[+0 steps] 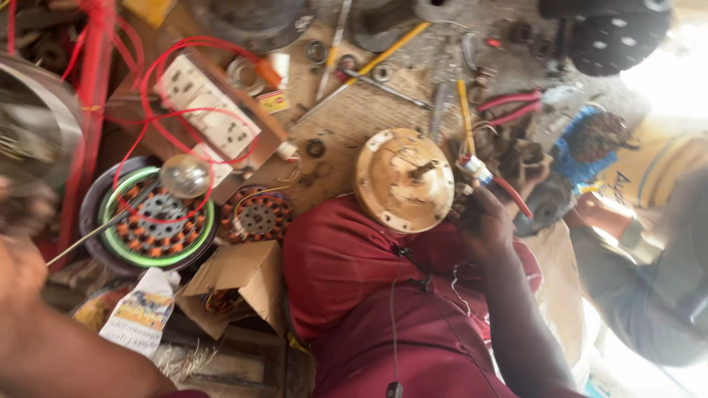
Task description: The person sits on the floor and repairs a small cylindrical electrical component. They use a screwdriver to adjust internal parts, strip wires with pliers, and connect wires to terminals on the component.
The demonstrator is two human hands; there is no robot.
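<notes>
Gripping a screwdriver (493,179), right hand (483,221) closed.

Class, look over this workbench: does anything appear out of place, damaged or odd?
Yes. A red wire loops loosely over the white socket board, and a torn cardboard box gapes open below the copper-wound stator. Tools lie scattered.

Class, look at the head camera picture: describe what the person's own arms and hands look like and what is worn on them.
Both forearms are bare, with no gloves, rings or wristwatch in view. The right hand shows clearly; the left hand is a blur at the picture's edge. Dark red clothing covers the lap.
</notes>
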